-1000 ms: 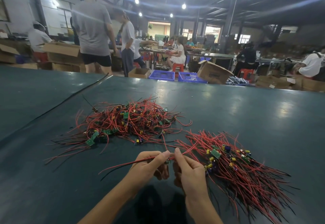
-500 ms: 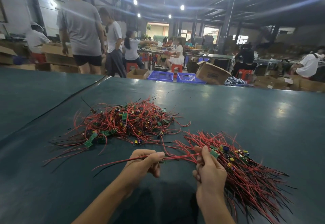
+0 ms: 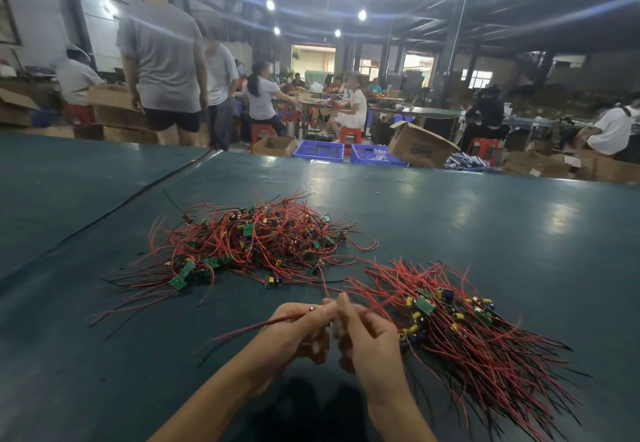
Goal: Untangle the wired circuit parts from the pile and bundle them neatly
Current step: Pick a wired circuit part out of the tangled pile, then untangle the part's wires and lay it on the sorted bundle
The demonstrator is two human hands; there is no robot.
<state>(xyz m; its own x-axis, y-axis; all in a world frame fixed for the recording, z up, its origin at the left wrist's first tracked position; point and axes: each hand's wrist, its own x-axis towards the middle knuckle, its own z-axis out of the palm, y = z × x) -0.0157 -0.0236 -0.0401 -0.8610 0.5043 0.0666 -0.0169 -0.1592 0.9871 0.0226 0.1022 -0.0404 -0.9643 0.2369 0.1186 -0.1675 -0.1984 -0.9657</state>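
While both hands meet low in the middle of the view, the left hand point(image 3: 298, 332) pinches a wired circuit part point(image 3: 277, 321) between thumb and forefinger, its red and black leads trailing off to the left over the dark green table point(image 3: 485, 226). Right hand point(image 3: 363, 341) has its fingertips point(image 3: 343, 301) closed up against the left ones, seemingly on the same wire, though it's kinda blurry so I can't tell exactly what it's gripping.

Farther back sits the tangled pile point(image 3: 252, 244), a messy heap of red wires with little green boards and yellow-capped components poking out every which way. To the right lies the sorted bundle point(image 3: 467, 330), wires mostly running the same direction, just beside the right hand.

A thin strand runs from the pile toward the fingers. Beyond the table edge there are blue crates point(image 3: 318, 153), cardboard boxes point(image 3: 420, 145) and people at other benches, well apart from the work.
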